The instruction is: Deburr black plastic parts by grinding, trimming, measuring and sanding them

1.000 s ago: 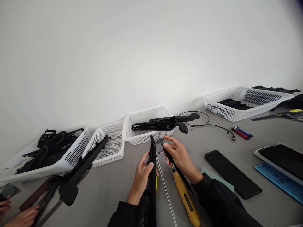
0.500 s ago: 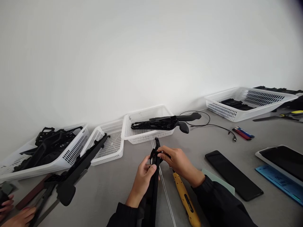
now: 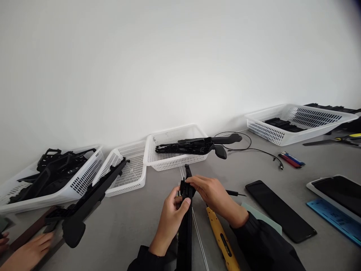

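Long black plastic part [image 3: 184, 233], held upper end away from the wearer over a grey bench [image 3: 135, 222], its lower end running out of view at the bottom. The left hand [image 3: 169, 220] is wrapped around it near the top, thumb along the face, probably to keep it steady. The right hand [image 3: 214, 197] is narrowed to a pinch at that upper end, seemingly for fine control; the fingers hide exactly what they grip.

Close by on the right lies a yellow tool [image 3: 220, 239], perhaps set there for easy reach, with thin white cords [image 3: 199, 233] between it and the part. At lower left is another person's hand [image 3: 34, 248]. A dark tool tip [image 3: 235, 193] pokes out past the right hand; whether it is held is unclear. Further right, a black phone-like slab [image 3: 280, 210] rests beside a pale green sheet [image 3: 262, 218].

Beyond, a white basket [image 3: 176, 164] bears black parts [image 3: 186, 146] whose ends overhang its rim, likely because they are too long to fit. At the back stands a pale wall [image 3: 180, 67].
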The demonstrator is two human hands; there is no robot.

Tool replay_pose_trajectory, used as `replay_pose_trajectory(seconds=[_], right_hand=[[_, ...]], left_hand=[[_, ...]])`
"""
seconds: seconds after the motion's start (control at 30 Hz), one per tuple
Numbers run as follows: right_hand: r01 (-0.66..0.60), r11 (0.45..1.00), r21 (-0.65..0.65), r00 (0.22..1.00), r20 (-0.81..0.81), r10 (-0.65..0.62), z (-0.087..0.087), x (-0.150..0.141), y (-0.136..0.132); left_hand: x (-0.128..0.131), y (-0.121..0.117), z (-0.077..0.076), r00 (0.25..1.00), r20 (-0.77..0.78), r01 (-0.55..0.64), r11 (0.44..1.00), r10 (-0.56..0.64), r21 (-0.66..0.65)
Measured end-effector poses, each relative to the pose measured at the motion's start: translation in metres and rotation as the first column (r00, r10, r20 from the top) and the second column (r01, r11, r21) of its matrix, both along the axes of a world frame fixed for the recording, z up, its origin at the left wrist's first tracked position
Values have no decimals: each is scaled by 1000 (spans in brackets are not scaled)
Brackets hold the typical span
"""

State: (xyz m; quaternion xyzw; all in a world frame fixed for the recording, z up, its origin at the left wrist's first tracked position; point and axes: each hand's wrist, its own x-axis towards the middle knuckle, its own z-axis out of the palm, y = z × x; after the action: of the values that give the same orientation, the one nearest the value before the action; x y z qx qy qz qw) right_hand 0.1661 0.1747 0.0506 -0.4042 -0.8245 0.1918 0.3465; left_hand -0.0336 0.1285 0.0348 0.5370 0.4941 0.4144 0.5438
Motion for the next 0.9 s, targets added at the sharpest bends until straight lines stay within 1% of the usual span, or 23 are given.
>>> replay_pose_trajectory(seconds=[0.17,0.3,0.37,0.43,0.53,0.7,0.8,0.9], right_hand=[[23,999,24,998,52,-25,-4,1,2],[27,999,19,998,64,-28,-4,3,4],[18,1000,20,998,65,-19,-5,3,5],[17,999,35,998,64,-19,-6,1,5],[29,996,81,998,46,-33,-10,-5,3],[60,990,129,998,5,-61,-16,-18,-3],[88,993,84,996,-15,-87,-14,-16,-3],[145,989,-30,989,38,-144,-8,-4,1]], left_hand=[[1,2,-5,998,-43,-52,998,53,33],[4,2,-6,998,-47,-39,996,43,74],[6,0,-6,998,-38,-53,996,56,74],[8,-2,-4,995,-39,-89,994,92,65],[10,-6,-2,987,-32,-157,983,160,91],[9,-7,-2,945,-39,-317,939,325,132],[7,-5,-2,934,-49,-346,930,354,125],[5,-4,0,924,-21,-379,921,382,85]])
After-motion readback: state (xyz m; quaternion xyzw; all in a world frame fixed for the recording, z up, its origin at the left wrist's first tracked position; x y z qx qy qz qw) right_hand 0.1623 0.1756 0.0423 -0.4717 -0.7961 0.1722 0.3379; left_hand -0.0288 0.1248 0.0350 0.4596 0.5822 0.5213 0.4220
